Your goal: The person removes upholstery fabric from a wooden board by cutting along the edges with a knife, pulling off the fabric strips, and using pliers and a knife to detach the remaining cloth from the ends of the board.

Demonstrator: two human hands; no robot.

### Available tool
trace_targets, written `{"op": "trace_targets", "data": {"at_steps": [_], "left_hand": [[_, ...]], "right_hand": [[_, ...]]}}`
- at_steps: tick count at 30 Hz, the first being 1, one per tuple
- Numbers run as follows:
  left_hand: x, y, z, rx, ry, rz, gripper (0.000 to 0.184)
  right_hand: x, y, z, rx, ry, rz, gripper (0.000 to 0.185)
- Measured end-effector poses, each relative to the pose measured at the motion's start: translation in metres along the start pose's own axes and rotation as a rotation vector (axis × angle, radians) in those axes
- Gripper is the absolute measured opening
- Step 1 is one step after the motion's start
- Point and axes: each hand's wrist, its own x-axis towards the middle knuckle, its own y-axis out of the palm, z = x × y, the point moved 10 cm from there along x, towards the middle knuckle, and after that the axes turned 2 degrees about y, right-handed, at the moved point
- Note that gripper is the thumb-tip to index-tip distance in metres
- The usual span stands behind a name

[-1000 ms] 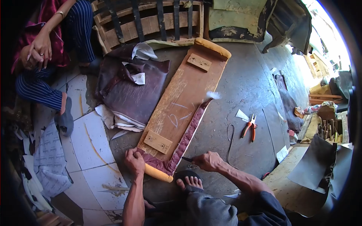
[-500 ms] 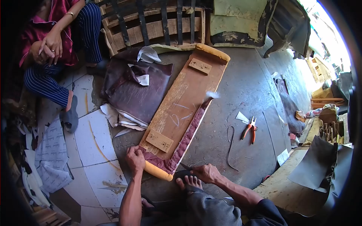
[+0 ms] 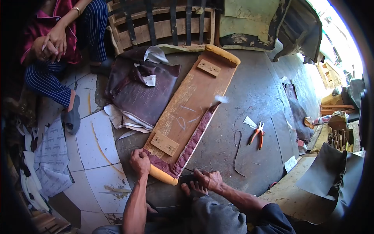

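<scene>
A long wooden panel (image 3: 180, 113) with orange foam ends lies slanted in front of me. Maroon upholstery cover (image 3: 194, 136) is folded over its right edge and near end. My left hand (image 3: 140, 162) is closed at the near left corner, gripping the edge of that cover. Close to the near right corner, my right hand (image 3: 209, 180) is closed around a thin dark tool (image 3: 188, 169) whose tip points at the cover's edge. Most of the tool is hidden in the fingers, so its kind cannot be told. My bare foot (image 3: 193, 189) is just below this hand.
Orange-handled pliers (image 3: 256, 135) and a thin dark strip (image 3: 236, 154) lie on the floor at right. Folded maroon leather (image 3: 146, 91) lies left of the panel. A slatted wooden frame (image 3: 163, 31) stands behind. A seated person (image 3: 56, 43) is at upper left.
My right hand has shifted slightly up and left, nearer the cover's edge, and the thin tool shows more. The left hand stays at its corner. The whole view has shifted slightly.
</scene>
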Motion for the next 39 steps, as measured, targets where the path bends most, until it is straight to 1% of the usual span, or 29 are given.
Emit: {"op": "trace_targets", "data": {"at_steps": [2,3,4,6,7,8,10,11,12,13,14,16,17,18,19,20,21,22,23,24,26,27,28,30,31,32,34,36,39], "left_hand": [[0.0,-0.002,0.002,-0.025,-0.013,-0.001,0.016],[0.003,-0.001,-0.001,-0.035,-0.011,0.023,0.016],[0.001,-0.003,-0.002,-0.036,-0.005,0.072,0.016],[0.0,0.002,0.002,-0.03,0.022,0.112,0.016],[-0.001,0.009,0.014,-0.07,0.024,0.079,0.015],[-0.001,0.004,0.004,-0.028,0.045,0.063,0.013],[-0.001,-0.002,-0.01,0.049,0.021,0.087,0.014],[-0.003,-0.008,-0.019,0.042,0.019,0.088,0.014],[-0.004,-0.012,-0.042,0.236,0.07,0.141,0.021],[-0.005,-0.01,-0.06,0.431,0.123,0.192,0.03],[-0.004,-0.008,-0.072,0.429,0.127,0.189,0.03],[-0.012,0.003,-0.122,0.304,0.417,0.193,0.044],[-0.013,0.013,-0.128,0.302,0.424,0.189,0.044],[-0.02,0.033,-0.139,0.258,0.528,0.249,0.048],[-0.026,0.048,-0.151,0.213,0.628,0.304,0.053],[-0.026,0.055,-0.151,0.212,0.622,0.298,0.053],[-0.028,0.065,-0.15,0.273,0.636,0.335,0.053],[-0.027,0.072,-0.154,0.331,0.65,0.37,0.053],[-0.025,0.078,-0.15,0.342,0.599,0.449,0.054],[-0.021,0.082,-0.151,0.335,0.589,0.45,0.054],[-0.019,0.091,-0.153,0.314,0.64,0.486,0.056],[-0.022,0.09,-0.16,0.3,0.76,0.446,0.057],[-0.018,0.093,-0.159,0.29,0.754,0.458,0.057],[-0.017,0.09,-0.155,0.301,0.774,0.46,0.061],[-0.017,0.087,-0.153,0.301,0.764,0.455,0.061],[-0.021,0.085,-0.152,0.305,0.776,0.473,0.061],[-0.026,0.084,-0.15,0.301,0.775,0.491,0.062],[-0.035,0.085,-0.152,0.256,0.836,0.542,0.064],[-0.036,0.091,-0.151,0.223,0.839,0.571,0.064]], "right_hand": [[-0.004,-0.031,0.02,-0.136,-0.327,-0.455,0.043],[-0.004,-0.04,0.024,-0.211,-0.389,-0.548,0.043],[-0.011,-0.041,0.02,-0.196,-0.373,-0.559,0.043],[-0.005,-0.045,-0.005,-0.174,-0.302,-0.315,0.046],[-0.001,-0.033,-0.031,-0.179,-0.095,-0.028,0.043],[-0.007,-0.049,-0.04,-0.189,-0.086,-0.054,0.043],[-0.013,-0.068,-0.063,-0.209,-0.03,-0.001,0.043],[-0.006,-0.1,-0.065,-0.13,-0.056,-0.233,0.049],[0.005,-0.134,-0.071,-0.045,-0.081,-0.461,0.056],[0.021,-0.164,-0.084,0.117,-0.085,-0.71,0.07],[0.032,-0.21,-0.079,0.283,-0.029,-0.79,0.076],[0.062,-0.259,-0.086,0.43,-0.019,-1.106,0.068],[0.084,-0.27,-0.091,0.43,-0.019,-1.115,0.068],[0.124,-0.264,-0.102,0.612,-0.005,-0.909,0.059],[0.153,-0.255,-0.099,0.782,0.003,-0.692,0.056],[0.162,-0.252,-0.091,0.777,-0.002,-0.688,0.056],[0.167,-0.246,-0.087,0.95,-0.002,-0.708,0.05],[0.174,-0.239,-0.086,1.121,-0.003,-0.727,0.048],[0.181,-0.225,-0.088,1.254,0.047,-0.694,0.045],[0.187,-0.22,-0.095,1.245,0.048,-0.687,0.045],[0.198,-0.205,-0.119,1.592,-0.03,-0.719,0.044],[0.192,-0.208,-0.111,1.523,0.049,-0.743,0.046],[0.185,-0.212,-0.097,1.515,0.064,-0.741,0.046],[0.156,-0.226,-0.078,0.901,0.287,-0.894,0.05],[0.149,-0.224,-0.078,0.93,0.326,-0.901,0.054],[0.141,-0.226,-0.074,0.926,0.312,-0.901,0.054],[0.099,-0.243,-0.052,0.784,0.397,-0.854,0.064],[0.082,-0.233,-0.052,0.8,0.42,-0.841,0.063],[0.09,-0.226,-0.06,0.83,0.42,-0.806,0.062]]}}
